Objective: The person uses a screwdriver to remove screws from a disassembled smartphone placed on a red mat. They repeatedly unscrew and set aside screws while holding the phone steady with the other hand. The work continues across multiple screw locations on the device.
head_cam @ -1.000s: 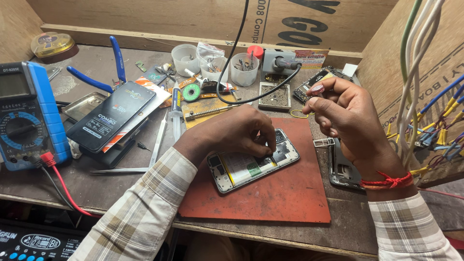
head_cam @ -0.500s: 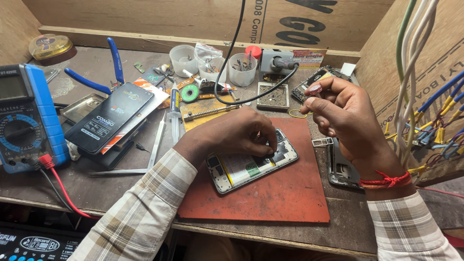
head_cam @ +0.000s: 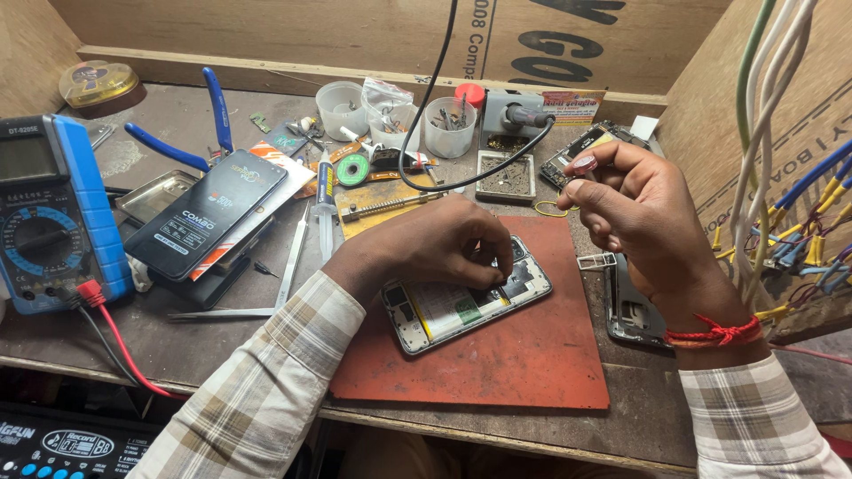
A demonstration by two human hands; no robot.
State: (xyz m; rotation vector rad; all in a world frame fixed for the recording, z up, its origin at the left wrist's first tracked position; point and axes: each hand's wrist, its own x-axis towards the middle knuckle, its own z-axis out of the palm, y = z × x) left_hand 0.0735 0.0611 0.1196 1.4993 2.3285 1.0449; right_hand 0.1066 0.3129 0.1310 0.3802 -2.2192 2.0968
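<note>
Your left hand [head_cam: 444, 244] rests curled on an opened phone [head_cam: 466, 302] lying on a red mat [head_cam: 524, 355], fingertips pressing its upper edge. Your right hand [head_cam: 643, 217], raised above the bench, pinches what may be a small tool [head_cam: 583, 165].

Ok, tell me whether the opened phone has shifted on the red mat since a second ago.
No. The opened phone lies at the same angle on the red mat, its top end near the mat's upper middle, under the left hand.
</note>
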